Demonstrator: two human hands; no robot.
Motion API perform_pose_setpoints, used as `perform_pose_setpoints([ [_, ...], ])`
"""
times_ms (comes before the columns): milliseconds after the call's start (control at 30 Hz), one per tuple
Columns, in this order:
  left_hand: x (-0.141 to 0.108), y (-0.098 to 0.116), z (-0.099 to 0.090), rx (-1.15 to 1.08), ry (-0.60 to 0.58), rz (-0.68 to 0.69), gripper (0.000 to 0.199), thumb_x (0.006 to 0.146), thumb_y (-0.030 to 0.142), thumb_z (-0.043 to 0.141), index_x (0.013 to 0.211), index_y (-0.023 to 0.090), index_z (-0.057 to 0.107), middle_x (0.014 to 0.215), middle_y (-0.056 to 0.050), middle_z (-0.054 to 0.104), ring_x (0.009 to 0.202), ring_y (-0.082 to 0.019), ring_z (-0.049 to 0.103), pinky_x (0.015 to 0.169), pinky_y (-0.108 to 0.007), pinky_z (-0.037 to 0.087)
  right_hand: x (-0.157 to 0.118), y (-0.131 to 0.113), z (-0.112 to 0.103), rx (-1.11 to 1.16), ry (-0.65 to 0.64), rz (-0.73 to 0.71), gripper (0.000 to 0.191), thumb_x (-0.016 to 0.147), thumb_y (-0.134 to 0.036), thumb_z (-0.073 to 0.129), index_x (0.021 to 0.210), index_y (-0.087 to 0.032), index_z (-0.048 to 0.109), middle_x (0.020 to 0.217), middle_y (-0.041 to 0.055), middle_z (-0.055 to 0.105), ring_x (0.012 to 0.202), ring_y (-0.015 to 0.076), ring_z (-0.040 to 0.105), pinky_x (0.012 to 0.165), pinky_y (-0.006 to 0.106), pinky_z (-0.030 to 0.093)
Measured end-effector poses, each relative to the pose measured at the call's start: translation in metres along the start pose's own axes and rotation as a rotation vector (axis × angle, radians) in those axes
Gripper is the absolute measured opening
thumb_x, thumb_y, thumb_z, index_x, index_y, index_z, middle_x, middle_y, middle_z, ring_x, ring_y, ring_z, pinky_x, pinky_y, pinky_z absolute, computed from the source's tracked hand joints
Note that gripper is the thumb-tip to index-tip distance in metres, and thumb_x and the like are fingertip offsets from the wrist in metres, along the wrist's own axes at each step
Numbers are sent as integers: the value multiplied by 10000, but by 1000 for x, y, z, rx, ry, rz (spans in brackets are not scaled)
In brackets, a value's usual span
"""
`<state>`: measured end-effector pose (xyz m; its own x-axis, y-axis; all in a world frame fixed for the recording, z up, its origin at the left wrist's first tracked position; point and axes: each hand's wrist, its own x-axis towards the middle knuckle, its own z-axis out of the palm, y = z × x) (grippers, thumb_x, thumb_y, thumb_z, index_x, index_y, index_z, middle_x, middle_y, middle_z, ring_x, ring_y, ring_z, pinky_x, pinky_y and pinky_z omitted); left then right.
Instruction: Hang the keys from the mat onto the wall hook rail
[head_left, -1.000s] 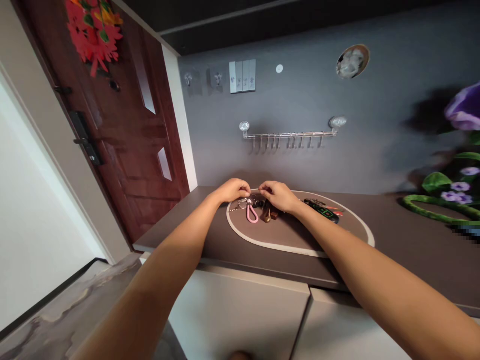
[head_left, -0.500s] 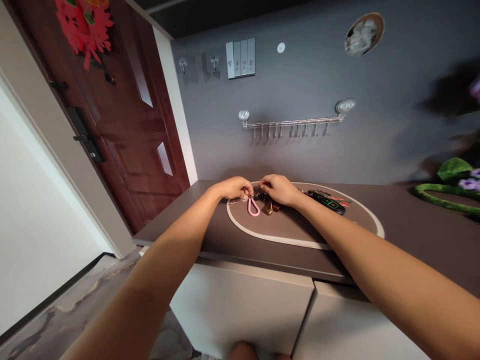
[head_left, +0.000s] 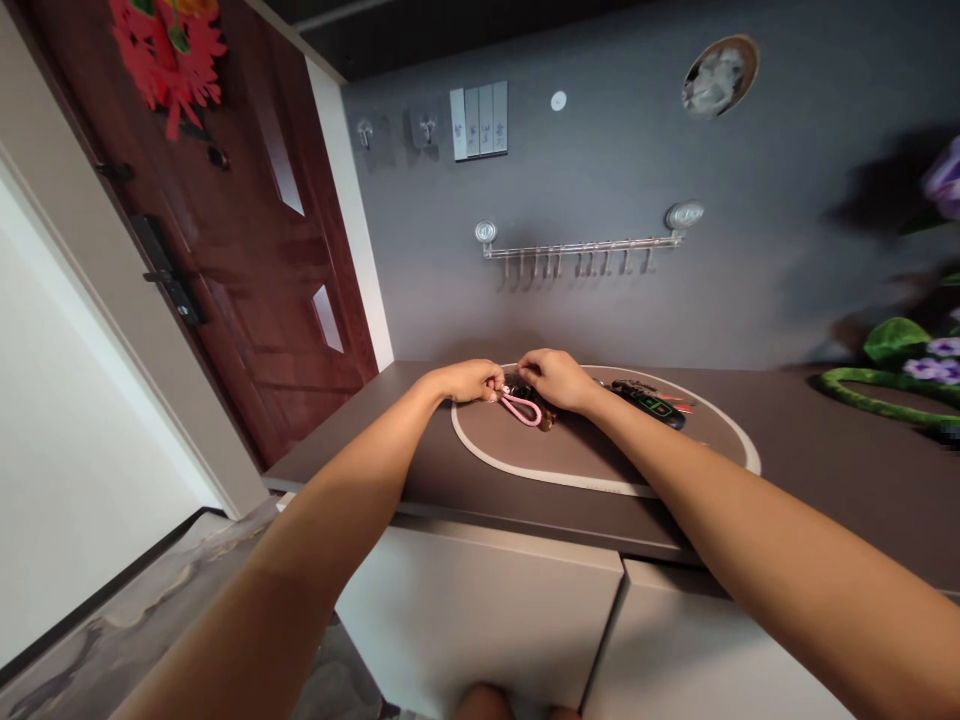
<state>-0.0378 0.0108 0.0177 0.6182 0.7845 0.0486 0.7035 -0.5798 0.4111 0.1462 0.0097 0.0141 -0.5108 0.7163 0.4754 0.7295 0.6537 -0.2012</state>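
My left hand (head_left: 474,381) is closed in a pinch at the metal end of a pink loop strap (head_left: 525,411), which hangs out to the right over an oval brown mat (head_left: 495,450). Close beside it, my right hand (head_left: 553,377) has its fingers pinched together above small dark and metallic items; whatever those fingertips hold is hidden. A brown trinket (head_left: 548,422) lies just below the right hand. To the right of that hand, a black object with green outlines (head_left: 649,403) rests on the mat, with thin red-tipped pieces (head_left: 681,406) behind it.
A clear rail with several hooks (head_left: 585,247) is fixed to the grey wall above the mat. Green stems with purple flowers (head_left: 930,365) stand at the right on the brown counter (head_left: 810,480). White cabinet doors (head_left: 480,600) are below; a dark red door (head_left: 262,270) is at left.
The pink strap has swung from hanging downward to pointing right. My left hand has turned slightly; the right hand stays nearly in place. The view has shifted a little.
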Motion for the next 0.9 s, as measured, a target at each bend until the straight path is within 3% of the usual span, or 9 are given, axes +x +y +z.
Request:
perform_pose_setpoints([
  [233, 1, -2, 1, 87, 52, 54, 90, 655, 163, 514, 730, 151, 563, 643, 27, 505, 609, -98, 425, 587, -203, 325, 1, -1, -1, 4, 9, 2, 204, 784, -201, 448, 856, -157, 634, 866, 69, 652, 771, 152, 566, 688, 226, 379],
  [400, -2, 1, -2, 26, 84, -21, 90, 679, 174, 495, 721, 145, 569, 595, 28, 496, 550, -92, 411, 531, -202, 310, 1, 1, -1, 57, 31, 30, 193, 783, -211, 454, 847, -173, 632, 845, 54, 656, 735, 142, 571, 668, 220, 384],
  [700, -2, -3, -6, -219, 366, -44, 110, 737, 233, 488, 767, 142, 542, 709, -1, 568, 645, -105, 492, 630, -226, 384, 0, -4, -5, 161, 121, 63, 180, 790, -223, 452, 841, -186, 620, 826, 33, 653, 726, 133, 566, 678, 232, 387],
  [900, -4, 9, -11, -246, 550, 3, 128, 776, 246, 469, 792, 137, 534, 741, -10, 573, 659, -98, 501, 655, -230, 396, -2, -14, -8, 223, 227, 42, 271, 811, -335, 443, 1015, -195, 553, 822, 35, 630, 722, 139, 555, 687, 260, 401],
])
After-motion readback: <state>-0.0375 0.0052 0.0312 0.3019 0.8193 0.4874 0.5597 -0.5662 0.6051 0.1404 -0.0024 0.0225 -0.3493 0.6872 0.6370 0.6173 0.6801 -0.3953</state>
